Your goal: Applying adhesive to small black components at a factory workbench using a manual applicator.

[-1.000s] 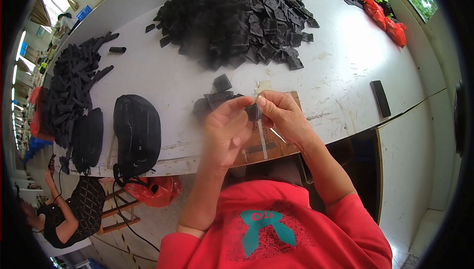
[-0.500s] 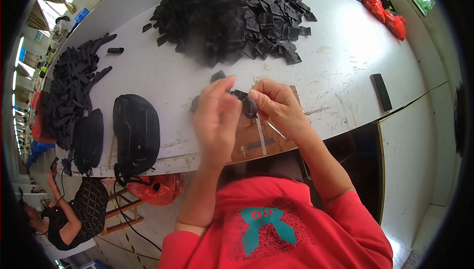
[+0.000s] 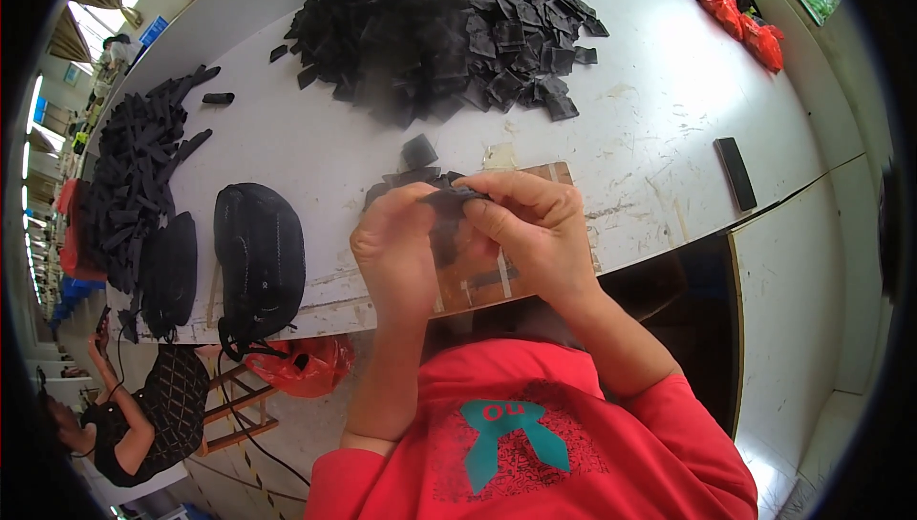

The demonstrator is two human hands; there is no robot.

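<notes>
pinching a small black piece (image 3: 453, 197) between curled fingers and thumb, the right hand (image 3: 537, 224) holds one end while the left hand (image 3: 394, 238), also nearly closed, grips the other, above a brown board (image 3: 465, 299). just beyond, a loose black square (image 3: 418, 150) lies on the white table (image 3: 659, 157), and farther off rises a large heap of black pieces (image 3: 516, 38).

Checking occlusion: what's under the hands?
Between and around the left hand and right hand, parts of a brown board show, with a dark strip near its front edge. Black pieces lie just beyond. Anything directly beneath the hands is covered.
</notes>
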